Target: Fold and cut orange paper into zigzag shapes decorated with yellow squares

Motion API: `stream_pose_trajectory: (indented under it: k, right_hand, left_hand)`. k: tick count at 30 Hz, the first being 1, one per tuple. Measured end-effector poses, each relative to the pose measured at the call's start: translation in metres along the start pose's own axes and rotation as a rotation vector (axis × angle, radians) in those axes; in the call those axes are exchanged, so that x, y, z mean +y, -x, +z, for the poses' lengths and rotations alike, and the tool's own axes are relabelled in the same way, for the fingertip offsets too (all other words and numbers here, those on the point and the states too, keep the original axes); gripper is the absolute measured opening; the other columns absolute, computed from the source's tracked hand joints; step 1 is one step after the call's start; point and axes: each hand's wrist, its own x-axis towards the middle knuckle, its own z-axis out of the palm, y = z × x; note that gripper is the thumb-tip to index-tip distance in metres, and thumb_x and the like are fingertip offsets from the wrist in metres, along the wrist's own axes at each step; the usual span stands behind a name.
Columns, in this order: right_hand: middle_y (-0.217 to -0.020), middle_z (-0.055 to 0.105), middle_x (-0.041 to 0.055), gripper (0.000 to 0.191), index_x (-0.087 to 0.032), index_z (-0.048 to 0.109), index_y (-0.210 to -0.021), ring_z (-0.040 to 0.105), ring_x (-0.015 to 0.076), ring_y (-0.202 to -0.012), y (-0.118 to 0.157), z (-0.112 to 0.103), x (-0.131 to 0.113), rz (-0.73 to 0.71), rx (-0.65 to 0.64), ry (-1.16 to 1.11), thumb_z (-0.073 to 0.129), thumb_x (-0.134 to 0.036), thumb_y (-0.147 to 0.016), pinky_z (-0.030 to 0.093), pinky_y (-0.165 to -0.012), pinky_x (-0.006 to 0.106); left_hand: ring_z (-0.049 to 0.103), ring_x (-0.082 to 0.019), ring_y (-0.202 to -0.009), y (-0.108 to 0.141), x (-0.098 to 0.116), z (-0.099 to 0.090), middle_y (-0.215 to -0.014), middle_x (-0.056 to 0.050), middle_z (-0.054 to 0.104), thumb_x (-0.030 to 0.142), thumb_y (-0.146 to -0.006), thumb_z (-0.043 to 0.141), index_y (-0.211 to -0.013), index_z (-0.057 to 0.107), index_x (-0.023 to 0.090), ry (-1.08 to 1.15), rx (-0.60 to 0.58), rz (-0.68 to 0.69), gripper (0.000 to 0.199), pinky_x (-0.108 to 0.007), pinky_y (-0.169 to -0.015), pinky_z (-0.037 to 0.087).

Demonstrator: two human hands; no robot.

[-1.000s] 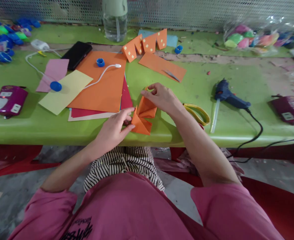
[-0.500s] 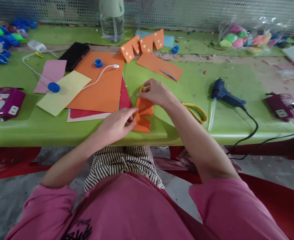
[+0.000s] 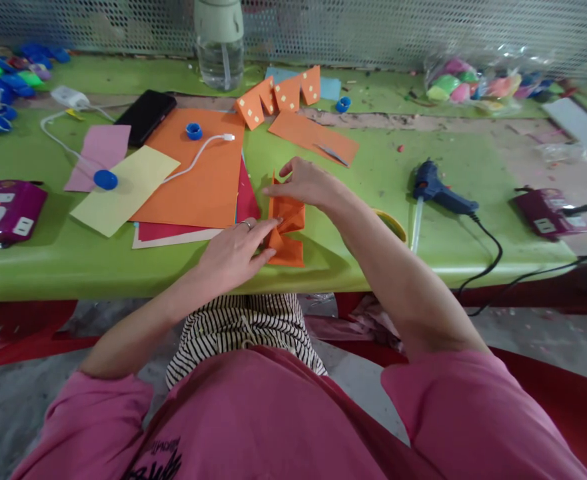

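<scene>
A folded piece of orange paper (image 3: 289,251) lies near the table's front edge, creased and pinched in at its middle. My left hand (image 3: 236,252) grips its left side, index finger on the middle crease and thumb lower down. At the paper's far end, my right hand (image 3: 309,183) bends over the raised edge, with thumb and fingers around it. Part of the paper is hidden beneath the right fingers. Beyond it lies a flat orange strip (image 3: 298,133) with scissors (image 3: 334,155) on it. Two orange zigzag cutouts with pale squares (image 3: 287,97) stand behind.
Left are stacked orange sheets (image 3: 198,187), a yellow sheet (image 3: 126,190), a phone (image 3: 146,117) and a purple power box (image 3: 10,210). A bottle (image 3: 220,60) stands behind. Right are a yellow tape roll (image 3: 394,225), a corded glue gun (image 3: 443,190) and another purple box (image 3: 548,212).
My right fingers have shifted slightly left over the paper's far edge. The left index finger reaches further onto the middle crease, and the near flap lies flatter. The view has shifted slightly.
</scene>
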Motion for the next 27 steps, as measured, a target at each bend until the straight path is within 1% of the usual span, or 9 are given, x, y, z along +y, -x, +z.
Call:
stream_pose_trajectory:
  k: [4,8,10,14,18,21,23,26,27]
  right_hand:
    - [-0.064,0.054,-0.0001,0.030,-0.022,0.058,-0.068,0.054,0.0175,-0.064,0.000,0.002,0.000,-0.017,-0.061,-0.053,0.079,-0.043,-0.073,0.045,-0.062,0.034]
    - [-0.065,0.051,-0.0036,0.030,-0.022,0.052,-0.068,0.046,0.0117,-0.062,0.009,0.006,0.002,-0.078,-0.013,-0.305,0.078,-0.037,-0.074,0.038,-0.058,0.028]
    - [-0.064,0.048,-0.0048,0.030,-0.022,0.052,-0.069,0.043,0.0105,-0.060,0.015,0.006,0.003,-0.080,-0.034,-0.366,0.078,-0.039,-0.075,0.035,-0.057,0.027]
    - [-0.058,0.034,-0.0073,0.039,-0.023,0.042,-0.061,0.031,0.0087,-0.056,0.023,0.005,0.005,-0.101,-0.082,-0.293,0.076,-0.037,-0.074,0.024,-0.052,0.026]
    - [-0.058,0.030,-0.0075,0.043,-0.023,0.035,-0.059,0.027,0.0087,-0.058,0.022,0.007,0.007,-0.158,-0.082,-0.209,0.073,-0.033,-0.074,0.022,-0.053,0.027]
    - [-0.060,0.034,-0.0072,0.038,-0.022,0.038,-0.060,0.032,0.0094,-0.060,0.023,0.007,0.008,-0.207,-0.103,-0.240,0.072,-0.031,-0.074,0.026,-0.056,0.027]
    - [-0.062,0.043,-0.0059,0.029,-0.022,0.045,-0.063,0.040,0.0110,-0.063,0.027,0.007,0.009,-0.264,-0.101,-0.259,0.069,-0.031,-0.076,0.033,-0.060,0.027]
    - [-0.078,0.064,-0.0005,0.008,-0.022,0.062,-0.075,0.055,0.0162,-0.079,0.038,0.005,0.012,-0.458,-0.064,-0.165,0.062,-0.027,-0.081,0.043,-0.076,0.031]
    - [-0.084,0.069,0.0014,0.008,-0.022,0.066,-0.080,0.058,0.0180,-0.085,0.042,0.005,0.014,-0.532,-0.041,-0.111,0.059,-0.024,-0.082,0.044,-0.082,0.033]
  left_hand:
    - [0.067,-0.022,-0.095,0.002,0.001,-0.001,-0.111,-0.011,0.066,0.028,-0.098,0.054,-0.134,0.057,0.018,-0.002,0.002,0.012,0.037,-0.036,-0.084,0.055]
    - [0.065,-0.024,-0.101,0.005,-0.001,0.001,-0.113,-0.011,0.064,0.028,-0.097,0.056,-0.133,0.057,0.016,0.021,0.036,0.059,0.038,-0.040,-0.092,0.054]
    - [0.064,-0.026,-0.104,0.006,-0.004,0.003,-0.116,-0.013,0.064,0.029,-0.097,0.056,-0.134,0.057,0.015,0.016,0.041,0.059,0.039,-0.042,-0.093,0.053]
    - [0.060,-0.029,-0.116,0.006,-0.006,0.007,-0.132,-0.017,0.062,0.033,-0.097,0.055,-0.135,0.056,0.013,-0.023,0.071,0.091,0.043,-0.047,-0.101,0.050]
    - [0.055,-0.031,-0.125,0.003,-0.006,0.005,-0.144,-0.017,0.057,0.035,-0.099,0.051,-0.138,0.053,0.013,-0.071,0.043,0.176,0.045,-0.049,-0.107,0.044]
    - [0.056,-0.033,-0.118,0.001,-0.005,0.001,-0.134,-0.017,0.064,0.038,-0.098,0.052,-0.143,0.048,0.011,-0.110,-0.028,0.160,0.052,-0.049,-0.101,0.047]
    - [0.056,-0.033,-0.116,0.000,-0.005,0.000,-0.121,-0.016,0.070,0.039,-0.096,0.054,-0.144,0.044,0.010,-0.121,-0.045,0.127,0.057,-0.048,-0.097,0.049]
    - [0.056,-0.033,-0.114,0.000,-0.008,0.001,-0.110,-0.015,0.071,0.039,-0.093,0.060,-0.143,0.042,0.011,-0.083,-0.021,0.108,0.060,-0.047,-0.096,0.049]
    - [0.057,-0.032,-0.114,0.000,-0.009,0.003,-0.110,-0.015,0.071,0.039,-0.091,0.062,-0.140,0.042,0.012,-0.058,-0.003,0.106,0.059,-0.047,-0.096,0.050]
